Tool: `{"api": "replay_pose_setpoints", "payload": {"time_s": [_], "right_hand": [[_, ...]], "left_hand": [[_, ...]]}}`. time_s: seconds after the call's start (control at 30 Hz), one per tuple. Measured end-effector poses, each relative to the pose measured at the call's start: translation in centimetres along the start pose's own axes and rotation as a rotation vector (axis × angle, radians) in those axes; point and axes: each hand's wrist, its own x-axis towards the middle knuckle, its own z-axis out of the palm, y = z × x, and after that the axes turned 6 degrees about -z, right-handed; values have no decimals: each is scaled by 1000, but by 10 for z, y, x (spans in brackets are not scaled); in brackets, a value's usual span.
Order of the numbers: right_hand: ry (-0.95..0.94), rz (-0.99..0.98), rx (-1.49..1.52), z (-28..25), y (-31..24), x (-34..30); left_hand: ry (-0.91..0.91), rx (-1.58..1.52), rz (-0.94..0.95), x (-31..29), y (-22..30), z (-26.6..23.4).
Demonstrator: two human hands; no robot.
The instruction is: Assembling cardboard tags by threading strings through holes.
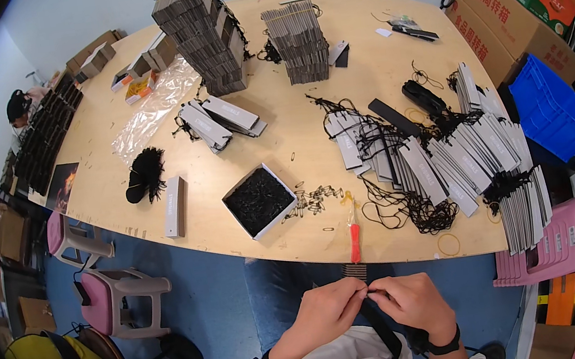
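Observation:
Just off the table's front edge, my left hand (328, 313) and my right hand (414, 302) meet at the fingertips. Both pinch, and whatever is between the fingers is too small to make out. Under them runs a dark strip (384, 330); whether it is held I cannot tell. On the table ahead are a red-handled tool (355, 242), scattered small safety pins (316, 199) and a white box (263, 234) full of small black pieces. Grey hang tags (423, 166) with black cords lie fanned out to the right.
Tall bundled stacks of tags (201, 40) stand at the back of the table (211, 168). A black cord bundle (146, 177) lies left. Pink stools (109, 303) are at left; a blue crate (552, 106) and pink basket (546, 245) are at right. Another person sits far left.

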Motion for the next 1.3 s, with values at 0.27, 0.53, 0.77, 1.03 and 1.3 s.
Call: {"api": "replay_pose_setpoints", "payload": {"time_s": [0.27, 0.53, 0.77, 1.03, 1.3], "right_hand": [[17, 16, 22, 7, 10, -6], [60, -46, 33, -2, -2, 0], [78, -82, -2, 3, 3, -3], [29, -21, -11, 4, 1, -6], [81, -6, -14, 5, 5, -8]], "left_hand": [[-15, -11, 6, 1, 1, -2], [-109, -73, -104, 0, -3, -4], [-84, -130, -75, -1, -5, -1], [-132, -481, -302, -5, -12, 6], [-118, -511, -375, -5, -18, 12]]}}
